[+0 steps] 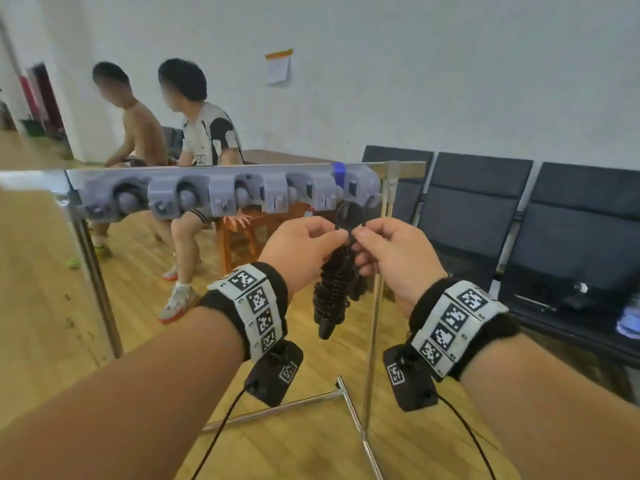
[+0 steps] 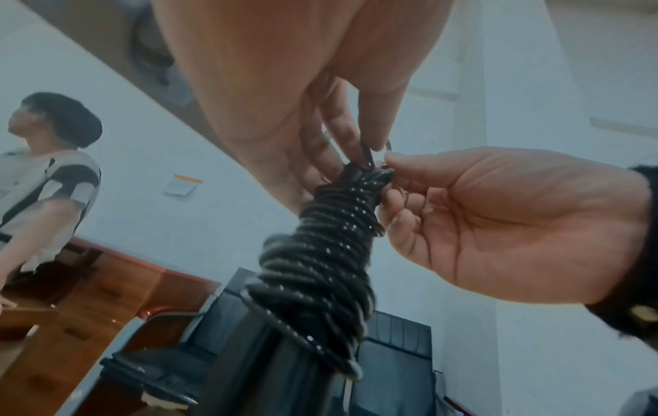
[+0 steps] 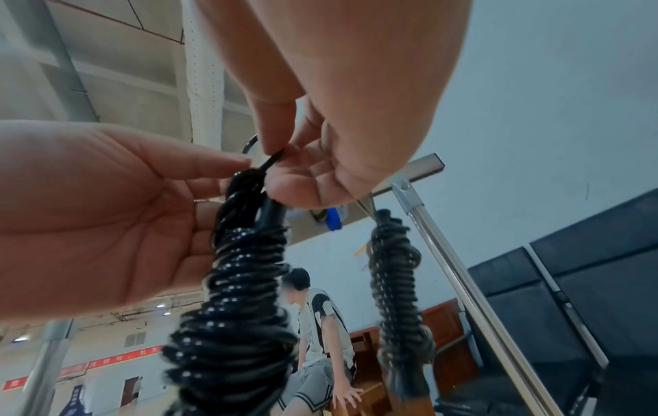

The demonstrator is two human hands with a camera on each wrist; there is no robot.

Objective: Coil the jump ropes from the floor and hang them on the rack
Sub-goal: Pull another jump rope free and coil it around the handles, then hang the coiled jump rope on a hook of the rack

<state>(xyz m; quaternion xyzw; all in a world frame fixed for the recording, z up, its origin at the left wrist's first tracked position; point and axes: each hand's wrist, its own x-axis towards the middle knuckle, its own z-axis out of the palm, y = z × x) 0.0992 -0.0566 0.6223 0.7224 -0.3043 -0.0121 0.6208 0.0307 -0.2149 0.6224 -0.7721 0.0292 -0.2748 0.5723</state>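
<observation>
- The left hand [image 1: 304, 249] and the right hand [image 1: 391, 252] are each pinching the small loop at the top of a coiled black jump rope [image 1: 334, 289], thumb against fingertips, the other fingers loosely curled.
- They are holding the loop spread between them, probably so it can slip over a hook.
- The bundle is hanging just below the right end of the grey rack [image 1: 228, 195]; its handles are pointing down.
- In the right wrist view, 1 more coiled rope [image 3: 397, 295] is already hanging from the bar (the hook itself is hidden).
- A red banner [image 3: 46, 374] on the far wall is carrying writing, too small to read.
- No brand is showing on the rope.
</observation>
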